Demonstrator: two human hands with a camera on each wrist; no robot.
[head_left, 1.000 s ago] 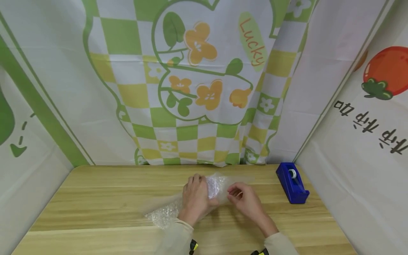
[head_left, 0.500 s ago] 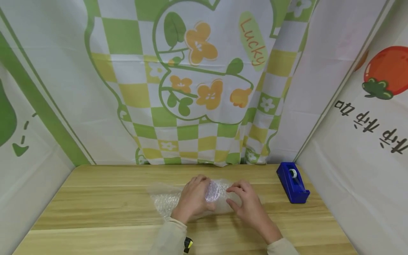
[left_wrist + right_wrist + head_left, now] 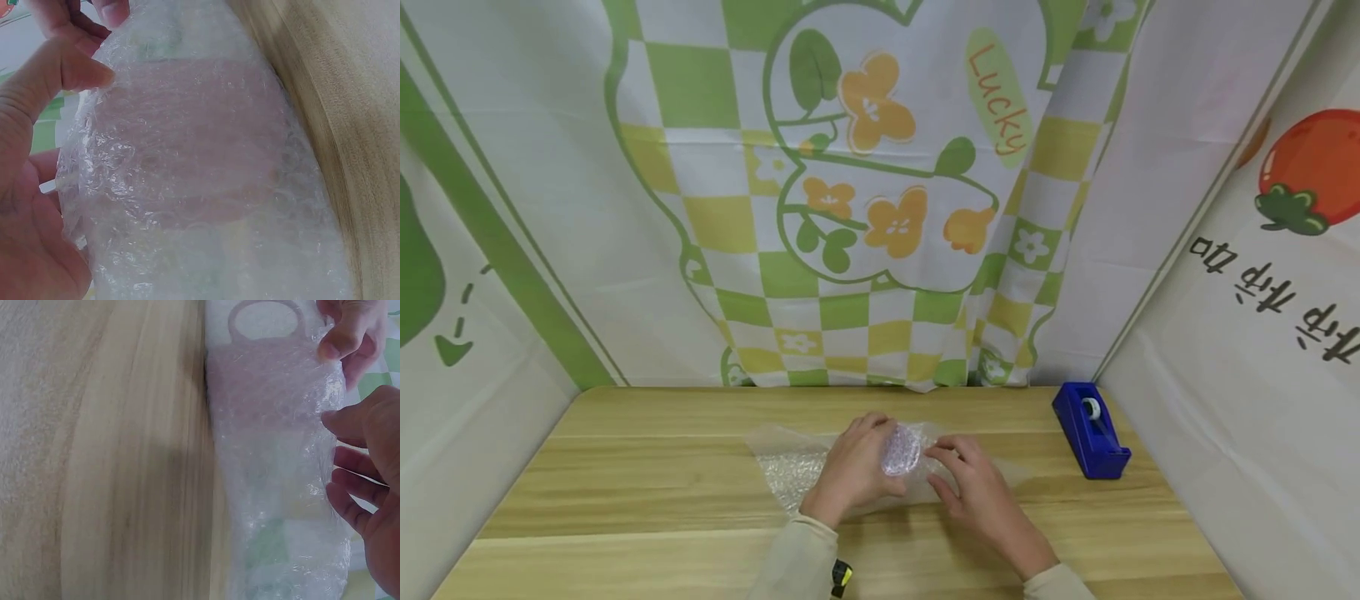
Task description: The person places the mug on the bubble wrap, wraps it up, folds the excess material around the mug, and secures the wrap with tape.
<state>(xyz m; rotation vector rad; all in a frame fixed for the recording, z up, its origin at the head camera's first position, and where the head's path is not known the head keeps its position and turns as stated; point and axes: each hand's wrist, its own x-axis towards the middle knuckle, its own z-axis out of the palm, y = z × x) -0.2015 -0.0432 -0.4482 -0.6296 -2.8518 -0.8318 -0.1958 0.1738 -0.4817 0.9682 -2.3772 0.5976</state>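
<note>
A pinkish mug (image 3: 269, 381) with a ring-shaped handle (image 3: 265, 307) lies inside a sheet of clear bubble wrap (image 3: 790, 471), which blurs its outline. From the left, my left hand (image 3: 853, 467) grips the wrapped mug, thumb on the near side and fingers over the top. Its thumb presses on the wrap in the left wrist view. Opposite, my right hand (image 3: 977, 483) has curled fingers and thumb on the upper edge of the bubble wrap, by the mug's round end. The left part of the sheet spreads loosely on the table.
A blue tape dispenser (image 3: 1090, 433) with a roll of tape stands at the right rear of the wooden table (image 3: 625, 483). Behind the table hangs a green and yellow checked cloth (image 3: 842, 312), and printed white cloths flank both sides.
The right thumb and fingers have spread from a closer pinch, then shifted slightly left toward the mug. The loose left part of the wrap has settled. The left hand keeps its grip.
</note>
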